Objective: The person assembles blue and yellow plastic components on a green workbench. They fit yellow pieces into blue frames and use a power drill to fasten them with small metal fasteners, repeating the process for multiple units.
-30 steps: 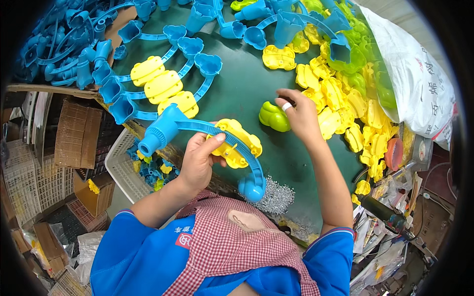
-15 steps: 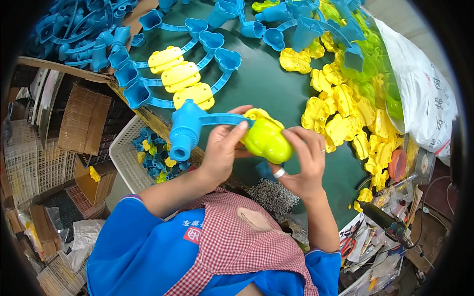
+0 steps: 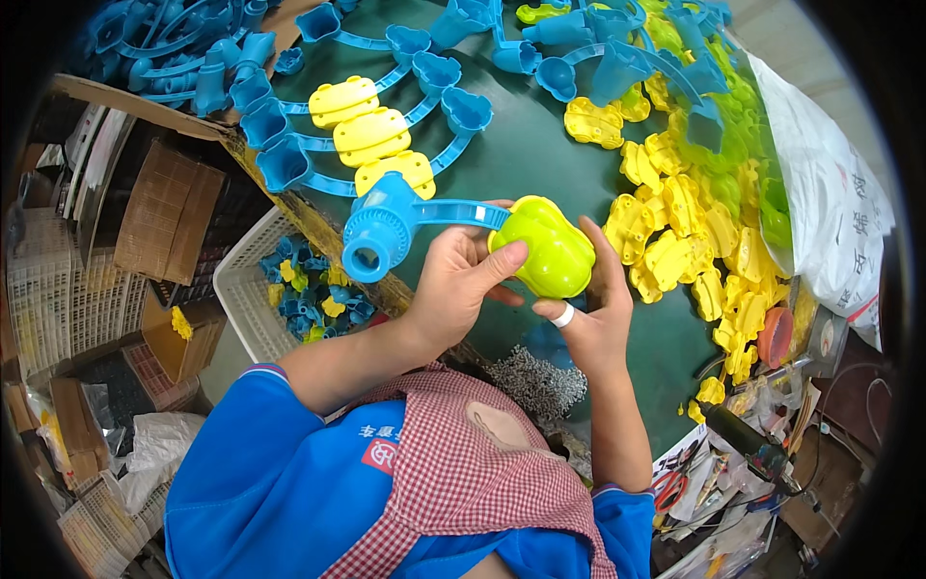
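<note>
My left hand (image 3: 468, 280) grips a glossy green car-shaped plastic shell (image 3: 548, 249) along with the end of a blue plastic arm, its thumb on the shell's near edge. That arm runs left to a blue funnel-like tube (image 3: 379, 236) with a round open end. A thin yellow edge shows along the shell's far-left rim; most of the yellow piece behind is hidden. My right hand (image 3: 600, 314) is curled round the shell's right end, thumb beneath and fingers at its side. Under the hands lies a pile of small silvery screws (image 3: 537, 379).
Three yellow plates (image 3: 371, 135) rest across curved blue parts (image 3: 289, 162) on the green table (image 3: 521, 135). Yellow pieces (image 3: 675, 227) and green shells (image 3: 728, 135) heap at right beside a white sack (image 3: 834, 183). A white basket (image 3: 246, 299) of parts stands left below the table edge.
The green shell has turned in my hands, covering more of the yellow piece. The blue tube has tilted so its open end faces me more. My left thumb has moved onto the shell.
</note>
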A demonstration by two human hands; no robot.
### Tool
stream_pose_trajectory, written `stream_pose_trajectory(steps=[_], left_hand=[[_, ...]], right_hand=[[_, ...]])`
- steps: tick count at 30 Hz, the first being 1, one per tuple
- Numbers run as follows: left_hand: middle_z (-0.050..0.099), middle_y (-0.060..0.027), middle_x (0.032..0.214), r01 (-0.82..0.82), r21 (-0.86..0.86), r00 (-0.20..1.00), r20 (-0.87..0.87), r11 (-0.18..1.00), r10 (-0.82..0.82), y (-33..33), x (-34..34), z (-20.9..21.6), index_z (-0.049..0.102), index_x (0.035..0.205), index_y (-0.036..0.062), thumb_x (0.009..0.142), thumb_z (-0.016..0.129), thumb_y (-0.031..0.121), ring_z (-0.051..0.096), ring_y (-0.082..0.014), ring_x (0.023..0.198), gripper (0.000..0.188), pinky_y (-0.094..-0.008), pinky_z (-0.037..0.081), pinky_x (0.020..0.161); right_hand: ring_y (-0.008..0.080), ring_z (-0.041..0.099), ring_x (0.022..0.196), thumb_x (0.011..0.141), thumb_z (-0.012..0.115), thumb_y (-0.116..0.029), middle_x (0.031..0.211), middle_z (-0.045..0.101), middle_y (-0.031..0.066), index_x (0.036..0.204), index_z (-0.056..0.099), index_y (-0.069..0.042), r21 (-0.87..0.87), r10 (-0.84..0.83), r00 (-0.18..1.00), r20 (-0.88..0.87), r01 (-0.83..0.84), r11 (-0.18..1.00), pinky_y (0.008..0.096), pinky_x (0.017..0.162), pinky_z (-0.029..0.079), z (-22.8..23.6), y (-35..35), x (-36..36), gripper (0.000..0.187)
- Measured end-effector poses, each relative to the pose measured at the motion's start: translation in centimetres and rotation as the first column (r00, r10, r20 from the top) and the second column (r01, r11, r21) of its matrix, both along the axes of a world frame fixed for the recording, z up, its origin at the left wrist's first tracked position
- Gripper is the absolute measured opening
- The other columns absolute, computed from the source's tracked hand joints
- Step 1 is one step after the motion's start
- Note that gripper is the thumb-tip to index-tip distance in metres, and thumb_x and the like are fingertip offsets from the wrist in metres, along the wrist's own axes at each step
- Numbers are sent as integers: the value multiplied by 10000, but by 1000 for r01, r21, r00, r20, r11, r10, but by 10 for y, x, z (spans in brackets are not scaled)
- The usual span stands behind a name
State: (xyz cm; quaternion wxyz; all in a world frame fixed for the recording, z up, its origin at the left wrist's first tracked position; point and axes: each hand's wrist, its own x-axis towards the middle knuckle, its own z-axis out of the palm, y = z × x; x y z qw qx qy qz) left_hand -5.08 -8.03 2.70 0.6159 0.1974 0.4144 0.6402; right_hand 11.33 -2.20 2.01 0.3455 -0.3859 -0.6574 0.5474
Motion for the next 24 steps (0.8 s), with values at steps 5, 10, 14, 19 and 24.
stream_pose_trajectory(steps=[5, 10, 14, 19, 24], left_hand=[[560, -83, 1220, 148, -64, 987, 69, 987, -144, -13, -18, 9, 444, 1267, 69, 952, 539, 286, 580, -178, 1103, 394, -325, 538, 812], [475, -113, 1326, 113, -300, 982, 178, 947, -61, -59, -42, 6, 371, 1296, 118, 980, 455, 270, 553, -257, 1166, 361, -399, 550, 869], [512, -136, 1272, -323, -157, 943, -141, 933, 303, -55, -39, -49, 371, 1243, 107, 925, 518, 91, 575, -282, 1137, 351, -416, 570, 840], [446, -124, 1306, -563, -159, 819, -244, 811, 520, -20, -53, -64, 288, 1306, 101, 916, 574, 68, 544, -244, 1162, 485, -387, 529, 894], [511, -51, 1092, -486, -109, 826, -379, 867, 416, -60, -46, -77, 397, 1239, 85, 908, 556, 48, 535, -120, 871, 368, -236, 465, 691]], right_hand=[[225, 657, 885, 651, 848, -102, 1081, 645, 130, 1277, 469, -31, 551, 27, 985, 169, -117, 826, 274, 648, 534, -8, 1, -2, 735], [181, 593, 961, 753, 674, -211, 1205, 587, 18, 1139, 593, -391, 846, 167, 890, 425, -456, 275, 364, 879, 484, -7, 5, -19, 434], [198, 594, 1045, 781, 635, -173, 1206, 591, 27, 1140, 632, -264, 791, 224, 875, 429, -483, 375, 435, 1013, 377, -7, 30, -33, 371], [329, 584, 1036, 765, 591, 1, 1159, 600, 147, 1089, 630, -56, 872, -200, 931, 307, -191, 451, 412, 901, 470, -15, 155, -30, 331], [347, 562, 1066, 875, 567, -121, 1173, 592, 146, 1256, 548, -115, 919, -679, 622, 390, -211, 334, 402, 977, 404, -20, 282, 21, 381]])
